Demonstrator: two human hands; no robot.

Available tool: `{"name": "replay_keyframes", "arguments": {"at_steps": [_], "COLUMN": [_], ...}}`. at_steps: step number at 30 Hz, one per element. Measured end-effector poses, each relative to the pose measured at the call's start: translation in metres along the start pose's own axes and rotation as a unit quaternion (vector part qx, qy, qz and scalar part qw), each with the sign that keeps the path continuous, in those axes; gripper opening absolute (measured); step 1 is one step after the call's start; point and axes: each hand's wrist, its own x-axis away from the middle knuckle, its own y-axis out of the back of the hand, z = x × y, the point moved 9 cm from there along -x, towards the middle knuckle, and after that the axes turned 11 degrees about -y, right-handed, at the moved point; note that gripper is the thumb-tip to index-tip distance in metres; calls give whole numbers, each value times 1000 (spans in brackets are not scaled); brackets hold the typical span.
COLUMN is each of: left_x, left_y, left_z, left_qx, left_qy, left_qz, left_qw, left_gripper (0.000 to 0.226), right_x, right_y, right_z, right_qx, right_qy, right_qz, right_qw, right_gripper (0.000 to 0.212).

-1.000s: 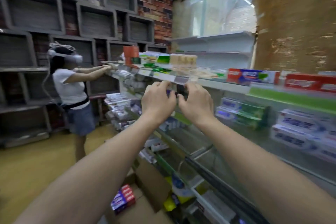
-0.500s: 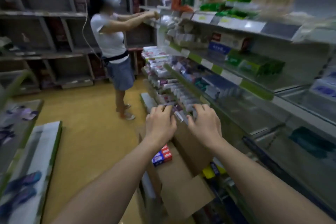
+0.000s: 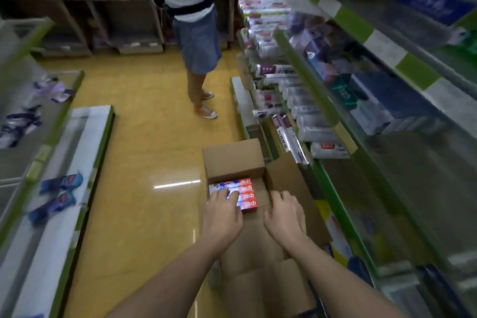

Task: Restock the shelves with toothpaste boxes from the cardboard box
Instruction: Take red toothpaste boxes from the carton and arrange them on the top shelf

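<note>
An open cardboard box (image 3: 233, 160) stands on the yellow floor beside the shelf unit on the right. Several red and blue toothpaste boxes (image 3: 247, 195) lie flat inside it. My left hand (image 3: 222, 214) reaches into the box, and its fingertips touch the top of the toothpaste boxes. My right hand (image 3: 282, 217) hovers over the box's right part, fingers loosely bent, holding nothing. The shelves (image 3: 343, 137) on the right carry many tubes and packs, with a bare stretch of shelf at lower right.
Another person (image 3: 193, 33) in a white top and blue skirt stands in the aisle ahead, close to the shelves. A low shelf unit (image 3: 59, 168) with blue and purple packs runs along the left. Open floor lies between.
My view dropped from the upper shelf down to the floor. Both hands came down from the shelf edge into the cardboard box, the left one now touching the toothpaste boxes.
</note>
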Motion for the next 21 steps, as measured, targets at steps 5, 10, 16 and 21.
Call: {"name": "replay_keyframes", "arguments": {"at_steps": [5, 10, 16, 21], "left_x": [-34, -61, -73, -82], "left_y": [-53, -109, -189, -241], "left_z": [15, 39, 71, 92], "left_qx": [2, 15, 22, 7], "left_qy": [44, 93, 137, 148], "left_qz": [58, 122, 205, 245], "left_qw": [997, 988, 969, 958], "left_gripper": [39, 48, 54, 67], "right_x": [-52, -94, -140, -174], "right_y": [-61, -128, -194, -247], "right_z": [-9, -10, -6, 0], "right_qx": [21, 36, 49, 42], "right_qy": [9, 18, 31, 67], "right_qz": [96, 171, 212, 233], "right_qw": [995, 984, 975, 969], "right_gripper": [35, 36, 41, 41]}}
